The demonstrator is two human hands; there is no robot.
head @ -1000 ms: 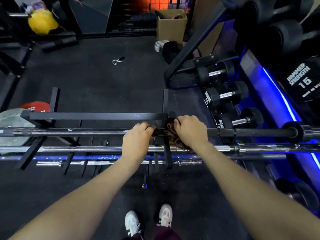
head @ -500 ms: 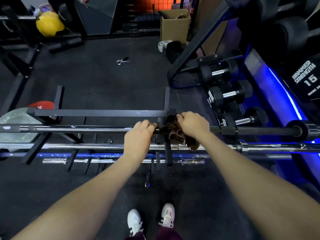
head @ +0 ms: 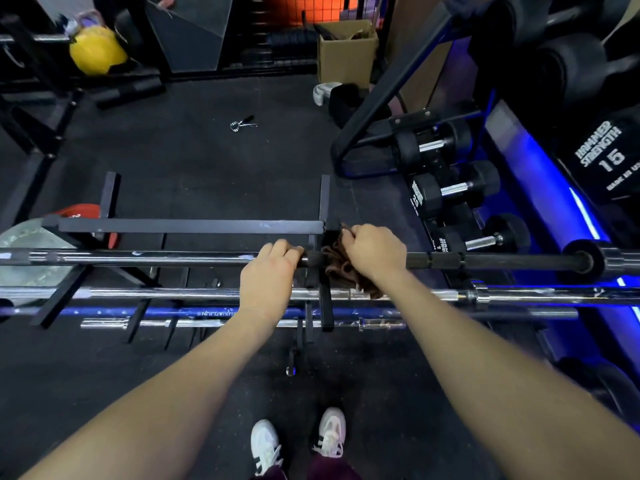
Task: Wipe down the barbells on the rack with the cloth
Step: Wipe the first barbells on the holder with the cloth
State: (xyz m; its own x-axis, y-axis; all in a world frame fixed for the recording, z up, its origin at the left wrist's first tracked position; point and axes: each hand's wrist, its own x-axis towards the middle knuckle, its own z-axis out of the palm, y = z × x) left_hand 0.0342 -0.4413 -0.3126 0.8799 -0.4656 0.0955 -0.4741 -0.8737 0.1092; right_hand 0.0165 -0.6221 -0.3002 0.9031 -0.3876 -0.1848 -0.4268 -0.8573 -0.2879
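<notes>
The top barbell [head: 166, 258] is dark metal with a dull sheen and pale scuffs, while the bar below it [head: 194, 293] is bright, glossy chrome and the next one [head: 214, 311] has a glossy blue coat. The cloth [head: 341, 268] is brown, soft and nubby, bunched in folds against the matt black painted metal of the rack [head: 194, 226]. The floor [head: 194, 168] is matt black rubber with a fine grain, the box [head: 346, 51] plain brown cardboard, and the dumbbells [head: 450, 192] matt black rubber with shiny metal handles.

Left hand [head: 268, 271] grips the top barbell [head: 156, 257]; right hand [head: 375, 252] presses brown cloth [head: 341, 268] on it.
</notes>
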